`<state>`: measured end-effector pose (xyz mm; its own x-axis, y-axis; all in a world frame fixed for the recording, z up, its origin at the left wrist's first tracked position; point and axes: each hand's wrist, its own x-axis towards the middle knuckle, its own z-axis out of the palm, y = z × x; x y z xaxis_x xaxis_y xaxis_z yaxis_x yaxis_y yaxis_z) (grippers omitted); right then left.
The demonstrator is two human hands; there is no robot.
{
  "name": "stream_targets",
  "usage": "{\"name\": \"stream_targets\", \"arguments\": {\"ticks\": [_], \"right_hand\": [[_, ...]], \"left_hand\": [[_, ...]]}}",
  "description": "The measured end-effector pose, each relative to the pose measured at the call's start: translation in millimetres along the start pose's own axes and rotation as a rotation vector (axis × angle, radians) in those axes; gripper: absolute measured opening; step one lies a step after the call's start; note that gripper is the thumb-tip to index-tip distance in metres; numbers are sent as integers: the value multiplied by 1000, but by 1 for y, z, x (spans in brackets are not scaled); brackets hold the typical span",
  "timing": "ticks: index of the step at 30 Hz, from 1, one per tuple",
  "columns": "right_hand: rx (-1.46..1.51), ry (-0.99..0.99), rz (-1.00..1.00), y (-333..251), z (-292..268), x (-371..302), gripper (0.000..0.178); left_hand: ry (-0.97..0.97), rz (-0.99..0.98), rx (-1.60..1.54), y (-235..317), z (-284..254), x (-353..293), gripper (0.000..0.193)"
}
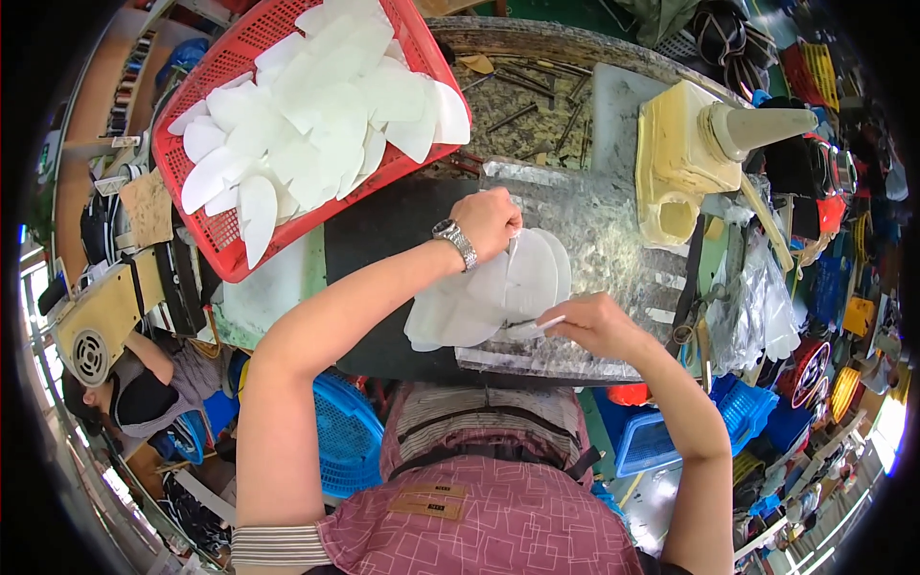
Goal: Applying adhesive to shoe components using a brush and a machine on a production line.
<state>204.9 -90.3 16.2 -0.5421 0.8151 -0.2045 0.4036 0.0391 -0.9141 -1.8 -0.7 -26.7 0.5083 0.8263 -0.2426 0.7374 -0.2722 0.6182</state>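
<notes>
My left hand (487, 224), with a metal watch on its wrist, is closed in a pinch at the top edge of a thin white rounded sheet piece (537, 268). Several such pieces overlap beneath it, spreading left over a black mat (383, 230) and right onto a smeared work board (613, 287). At the lower edge of the pieces, my right hand (596, 324) grips a slim, pale stick-like tool (533, 328). Its darker tip touches or nearly touches the sheets; its exact kind is not clear.
A red basket (206, 235) heaped with white cut pieces (326, 115) stands far left. At the right is a yellowed, residue-coated container (685, 144) with a cone-shaped spout. Blue baskets (345, 436) sit below the table. Another person (144, 383) is at the left.
</notes>
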Motion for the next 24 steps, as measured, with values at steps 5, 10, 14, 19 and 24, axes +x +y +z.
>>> {"name": "stream_targets", "arguments": {"ticks": [5, 10, 14, 19, 24], "right_hand": [[78, 310, 54, 41, 26, -41, 24], [112, 372, 362, 17, 33, -100, 18], [784, 1184, 175, 22, -34, -107, 10], [182, 303, 399, 10, -21, -83, 15], [17, 459, 220, 19, -25, -62, 14]], "left_hand": [[-5, -19, -2, 8, -4, -1, 6], [252, 210, -446, 67, -59, -33, 8], [363, 743, -198, 89, -12, -61, 11], [160, 925, 52, 69, 60, -70, 13], [244, 1092, 306, 62, 70, -71, 13]]}}
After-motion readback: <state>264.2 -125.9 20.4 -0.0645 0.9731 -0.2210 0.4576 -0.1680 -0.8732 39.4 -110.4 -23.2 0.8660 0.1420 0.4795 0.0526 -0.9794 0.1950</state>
